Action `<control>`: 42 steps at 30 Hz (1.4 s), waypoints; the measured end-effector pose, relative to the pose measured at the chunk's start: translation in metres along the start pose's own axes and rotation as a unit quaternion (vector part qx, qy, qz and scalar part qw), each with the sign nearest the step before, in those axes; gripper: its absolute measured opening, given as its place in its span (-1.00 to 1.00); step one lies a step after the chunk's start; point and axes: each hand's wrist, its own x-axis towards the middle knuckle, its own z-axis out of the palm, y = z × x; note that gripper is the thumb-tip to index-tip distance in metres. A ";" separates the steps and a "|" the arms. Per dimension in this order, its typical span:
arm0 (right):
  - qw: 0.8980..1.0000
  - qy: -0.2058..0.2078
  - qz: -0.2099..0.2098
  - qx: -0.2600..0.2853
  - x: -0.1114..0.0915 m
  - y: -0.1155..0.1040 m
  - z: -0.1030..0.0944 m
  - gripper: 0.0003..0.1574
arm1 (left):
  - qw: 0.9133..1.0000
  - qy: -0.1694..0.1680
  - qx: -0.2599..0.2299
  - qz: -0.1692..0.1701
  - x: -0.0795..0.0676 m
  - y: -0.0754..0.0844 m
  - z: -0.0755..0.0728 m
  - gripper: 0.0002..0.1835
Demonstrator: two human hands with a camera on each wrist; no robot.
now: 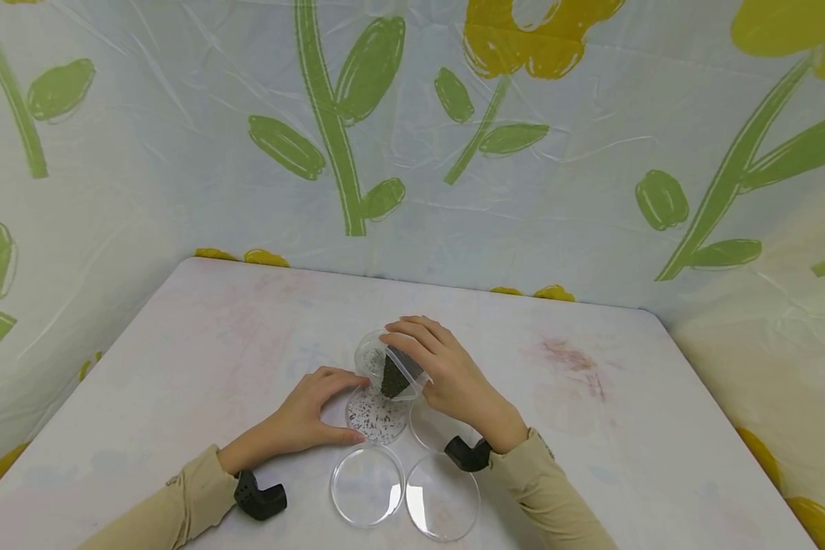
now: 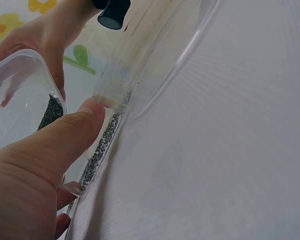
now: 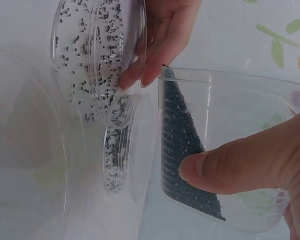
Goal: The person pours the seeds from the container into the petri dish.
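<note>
My right hand [image 1: 454, 378] grips a clear plastic tub [image 3: 240, 105], tilted so that small dark grains [image 3: 182, 150] heap up against one side. In the right wrist view, its thumb presses the tub's wall over the grains. Below the tub's rim lies a petri dish [image 1: 376, 418] with dark grains scattered over its bottom. My left hand [image 1: 305, 416] holds this dish at its edge between thumb and fingers; the thumb [image 2: 72, 132] shows on the rim in the left wrist view. Just behind stands another round dish [image 3: 137, 155], also with grains, partly covered by the tub.
Two clear round dishes, a left one [image 1: 367, 486] and a right one [image 1: 443, 500], lie at the front. A third clear dish [image 1: 431, 429] is partly under my right hand. The pale table [image 1: 247, 328] has reddish stains; a flower-printed sheet [image 1: 199, 153] hangs behind it.
</note>
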 end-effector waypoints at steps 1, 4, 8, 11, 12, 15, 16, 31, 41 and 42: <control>1.000 0.000 0.000 0.000 0.000 0.000 0.000 0.19 | 1.000 -0.001 0.000 0.000 0.000 0.000 0.000 -0.19; 1.000 0.001 0.000 0.000 0.000 0.000 -0.001 0.19 | 1.000 -0.001 -0.002 0.000 0.000 0.000 0.000 -0.19; 1.000 -0.001 0.001 0.000 0.000 0.000 -0.001 0.19 | 1.000 -0.003 -0.002 -0.004 0.001 0.000 0.001 -0.18; 1.000 -0.001 0.002 0.000 0.000 0.000 -0.001 0.19 | 1.000 -0.003 0.000 -0.003 0.001 0.000 0.001 -0.18; 1.000 -0.001 0.003 0.000 0.000 -0.001 -0.001 0.19 | 1.000 -0.003 0.000 -0.002 0.001 0.000 0.000 -0.18; 1.000 -0.003 0.004 -0.001 0.000 0.000 -0.001 0.19 | 1.000 0.000 0.000 0.002 0.001 0.000 0.000 -0.18; 1.000 -0.004 0.005 -0.001 0.000 0.000 -0.001 0.19 | 1.000 0.000 0.000 0.004 0.001 0.000 0.000 -0.18; 1.000 -0.006 0.010 -0.002 -0.001 0.001 -0.002 0.21 | 1.000 0.000 -0.001 -0.003 0.000 0.001 0.000 -0.19; 1.000 -0.007 0.011 0.000 -0.002 0.002 -0.001 0.23 | 1.000 -0.004 0.000 -0.009 0.000 0.002 0.000 -0.19; 1.000 -0.006 0.012 0.000 -0.002 0.002 -0.001 0.23 | 1.000 -0.004 0.000 -0.010 0.000 0.002 0.000 -0.19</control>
